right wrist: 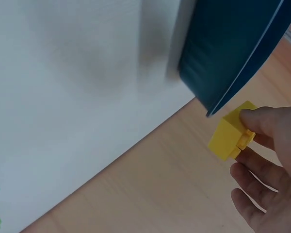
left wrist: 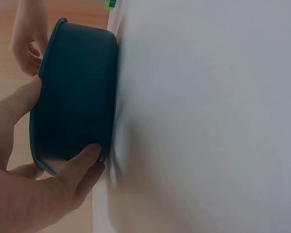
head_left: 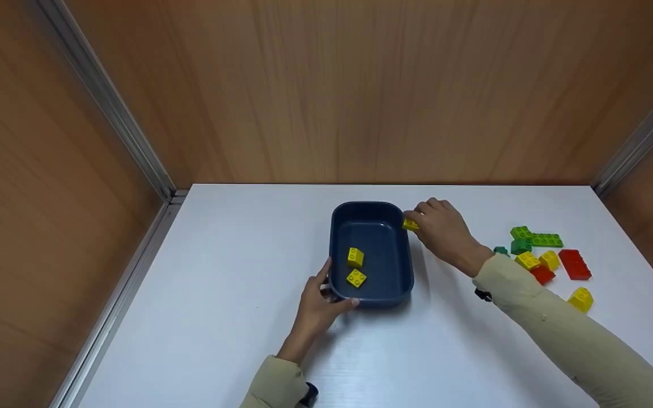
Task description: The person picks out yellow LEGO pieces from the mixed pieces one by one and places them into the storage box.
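Observation:
A dark blue rectangular container (head_left: 372, 300) stands on the white table. My left hand (head_left: 315, 303) grips it at the near left corner, with thumb and fingers spread around its wall and rim in the left wrist view. Between thumb and fingers, my right hand (head_left: 445, 232) pinches a yellow toy brick (right wrist: 229, 133), studs toward the palm, at the container's right rim in the head view. Inside the container lie two more yellow toy bricks, one (head_left: 355, 257) just beyond the other (head_left: 356, 278).
On the right of the table is a loose group of toy bricks: green ones (head_left: 546, 240), a flat red one (head_left: 575, 264) and several yellow ones. One yellow brick (head_left: 581, 299) lies apart, beside the right sleeve (head_left: 564, 323). A wooden panel (head_left: 360, 90) rises behind the table.

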{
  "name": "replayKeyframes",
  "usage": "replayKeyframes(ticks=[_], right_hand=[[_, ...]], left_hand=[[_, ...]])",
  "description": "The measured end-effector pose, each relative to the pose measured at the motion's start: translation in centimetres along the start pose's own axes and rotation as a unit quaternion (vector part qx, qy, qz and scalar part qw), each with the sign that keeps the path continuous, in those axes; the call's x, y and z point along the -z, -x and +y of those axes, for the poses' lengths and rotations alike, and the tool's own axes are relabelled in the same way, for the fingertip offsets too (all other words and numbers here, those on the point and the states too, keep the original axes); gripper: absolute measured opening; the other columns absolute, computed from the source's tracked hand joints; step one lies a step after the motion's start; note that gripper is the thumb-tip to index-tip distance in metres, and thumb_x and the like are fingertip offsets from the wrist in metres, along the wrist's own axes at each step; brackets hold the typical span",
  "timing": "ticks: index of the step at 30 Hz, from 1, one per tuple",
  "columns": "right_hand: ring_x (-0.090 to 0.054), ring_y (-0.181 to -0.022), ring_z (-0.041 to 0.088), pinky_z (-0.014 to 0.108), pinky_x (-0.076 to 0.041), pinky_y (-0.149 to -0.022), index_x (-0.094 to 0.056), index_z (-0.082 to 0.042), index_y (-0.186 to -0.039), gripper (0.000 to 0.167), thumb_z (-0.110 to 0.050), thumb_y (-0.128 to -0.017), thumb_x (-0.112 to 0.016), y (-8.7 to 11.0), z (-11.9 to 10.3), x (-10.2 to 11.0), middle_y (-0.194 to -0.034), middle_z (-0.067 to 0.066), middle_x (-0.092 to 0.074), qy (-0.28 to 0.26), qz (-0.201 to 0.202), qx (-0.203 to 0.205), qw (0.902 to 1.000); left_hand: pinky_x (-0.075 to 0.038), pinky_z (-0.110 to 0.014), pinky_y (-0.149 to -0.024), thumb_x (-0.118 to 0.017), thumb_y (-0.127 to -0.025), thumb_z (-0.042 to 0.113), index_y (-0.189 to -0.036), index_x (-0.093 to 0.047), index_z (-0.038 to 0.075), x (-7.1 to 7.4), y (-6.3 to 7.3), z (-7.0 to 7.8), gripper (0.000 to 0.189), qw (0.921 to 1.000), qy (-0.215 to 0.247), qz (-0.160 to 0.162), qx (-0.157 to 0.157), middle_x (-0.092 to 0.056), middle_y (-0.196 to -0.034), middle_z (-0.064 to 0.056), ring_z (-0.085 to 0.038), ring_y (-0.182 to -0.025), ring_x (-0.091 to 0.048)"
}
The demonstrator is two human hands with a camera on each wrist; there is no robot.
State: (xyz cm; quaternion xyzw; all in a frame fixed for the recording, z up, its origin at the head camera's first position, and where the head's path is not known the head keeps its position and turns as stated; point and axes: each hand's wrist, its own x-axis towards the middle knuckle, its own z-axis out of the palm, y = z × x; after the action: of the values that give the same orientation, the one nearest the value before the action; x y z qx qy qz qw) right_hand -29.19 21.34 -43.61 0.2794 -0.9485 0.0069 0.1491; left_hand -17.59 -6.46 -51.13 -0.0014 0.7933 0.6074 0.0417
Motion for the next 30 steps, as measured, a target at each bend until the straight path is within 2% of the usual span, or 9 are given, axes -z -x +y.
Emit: replayKeyframes(ticks=[10,22,30], right_hand=[[-0.065,-0.115,0.033,0.049,-0.053,-0.109,-0.071,-0.008,-0.133,0.038,-0.013,-0.096,-0.079,-1.3,-2.5,0.1,-0.122,0.014,-0.073,-0.012,-0.013,0.016,0.9997],[-0.065,-0.113,0.033,0.049,-0.055,-0.106,-0.073,-0.007,-0.132,0.036,-0.013,-0.096,-0.079,-3.2,-4.2,-0.1,-0.122,0.015,-0.073,-0.024,-0.032,0.033,0.9987],[-0.065,-0.114,0.033,0.05,-0.054,-0.106,-0.075,-0.009,-0.13,0.032,-0.017,-0.099,-0.077,-4.8,-5.1,-0.2,-0.123,0.014,-0.073,-0.039,-0.086,0.027,0.9952]], left_hand=[[-0.057,-0.042,-0.105,-0.09,-0.084,0.011,-0.168,-0.028,0.011,0.0,0.1,-0.1,0.105,1.0,0.003,-0.004,0.002,-0.049,-0.141,-0.024,-0.04,-0.131,-0.058],[-0.057,-0.043,-0.105,-0.091,-0.083,0.011,-0.168,-0.028,0.008,0.0,0.1,-0.1,0.105,1.0,0.0,-0.001,-0.001,-0.049,-0.139,-0.024,-0.039,-0.128,-0.058],[-0.056,-0.043,-0.107,-0.091,-0.084,0.013,-0.168,-0.028,0.009,0.0,0.0,-0.1,0.105,1.0,0.0,-0.003,0.0,-0.048,-0.141,-0.023,-0.038,-0.129,-0.058]])
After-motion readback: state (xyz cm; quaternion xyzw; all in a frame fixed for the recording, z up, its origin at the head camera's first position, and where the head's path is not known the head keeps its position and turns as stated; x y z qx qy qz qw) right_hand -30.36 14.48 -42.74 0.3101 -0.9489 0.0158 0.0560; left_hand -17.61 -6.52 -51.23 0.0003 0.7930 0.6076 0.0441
